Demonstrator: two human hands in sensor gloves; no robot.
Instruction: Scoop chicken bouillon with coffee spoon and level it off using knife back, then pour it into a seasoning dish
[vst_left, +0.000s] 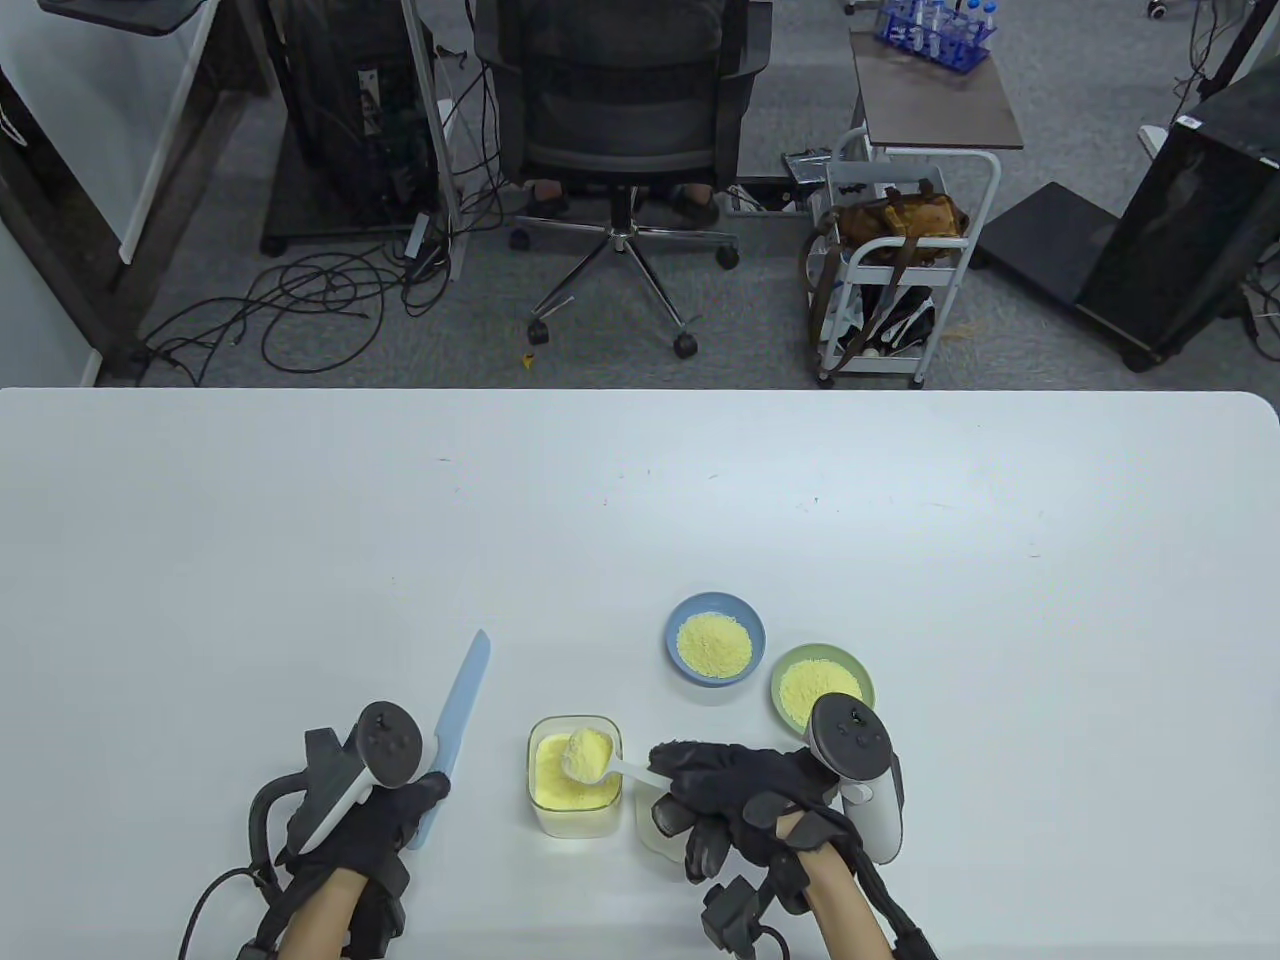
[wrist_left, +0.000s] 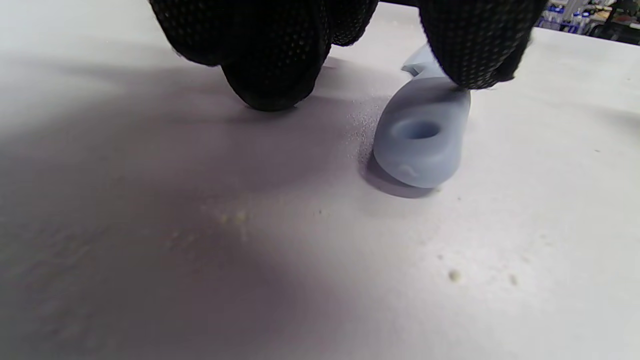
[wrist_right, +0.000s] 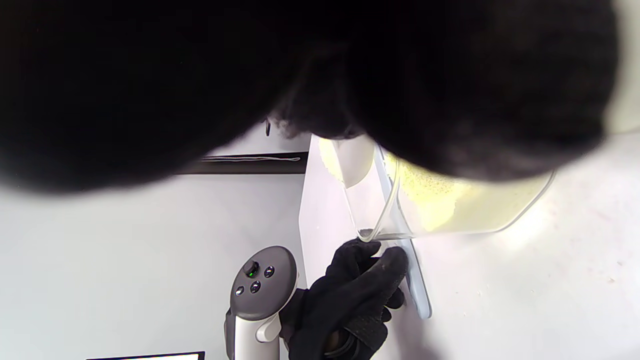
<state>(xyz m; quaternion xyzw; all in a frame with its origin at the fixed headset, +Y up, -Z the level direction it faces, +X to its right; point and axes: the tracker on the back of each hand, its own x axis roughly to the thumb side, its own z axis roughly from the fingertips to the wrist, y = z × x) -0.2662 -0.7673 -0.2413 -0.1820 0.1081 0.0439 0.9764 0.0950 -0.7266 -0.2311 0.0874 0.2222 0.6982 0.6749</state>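
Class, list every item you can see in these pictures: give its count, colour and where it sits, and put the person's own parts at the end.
Container of chicken bouillon: one, clear with yellow powder, near table edge between the hands.
Coffee spoon: one, white, heaped with powder, over the container.
Knife: one, pale blue, on the table left of the container.
Blue dish: one, holding yellow powder, beyond the container.
Green dish: one, holding yellow powder, right of the blue dish.
Table: one, white.
Office chair: one, black, behind the table.
Cart: one, white, beside the chair.
Left hand: black glove, grips the knife handle.
Right hand: black glove, holds the spoon handle.
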